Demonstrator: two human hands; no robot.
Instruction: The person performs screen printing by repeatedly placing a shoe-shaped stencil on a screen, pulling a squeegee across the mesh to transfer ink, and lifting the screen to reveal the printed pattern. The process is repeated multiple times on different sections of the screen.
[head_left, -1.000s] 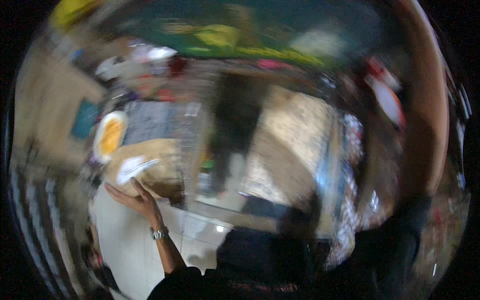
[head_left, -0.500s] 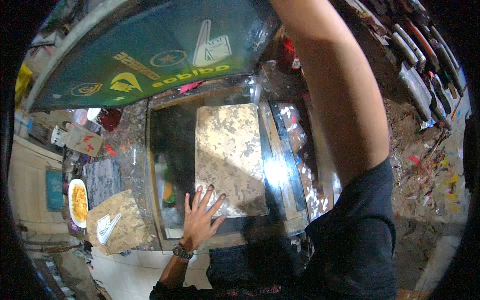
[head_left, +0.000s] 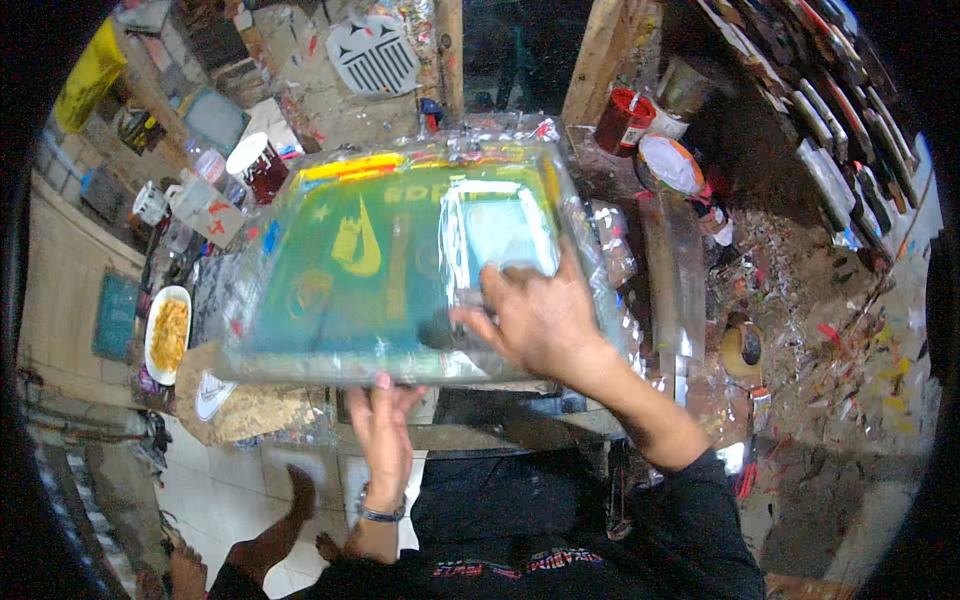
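A screen printing frame (head_left: 330, 340) with green mesh and yellow designs lies low over the work table, its front edge tilted toward me. My left hand (head_left: 385, 440), with a band at the wrist, grips that front edge from below, fingertips against the rim. Above the mesh's right part is my right hand (head_left: 545, 315), thumb pointing left and fingers bent. Motion blur hides whether it holds anything. Under the frame, the camouflage sheet is out of sight. Another camouflage piece (head_left: 270, 415) with a white printed mark sticks out at the left front.
An oval dish of yellowish food (head_left: 172, 335) stands left of the frame. A dark red tub (head_left: 258, 168) is behind it, and a red can (head_left: 624, 122) stands at the back right. Several squeegee-like tools (head_left: 835, 165) line the right side. A bare leg (head_left: 265, 545) shows lower left.
The raised screen frame has swung down over the camouflage sheet. My right arm has come down from the top to above the mesh. My left hand has left the sheet for the frame's front edge.
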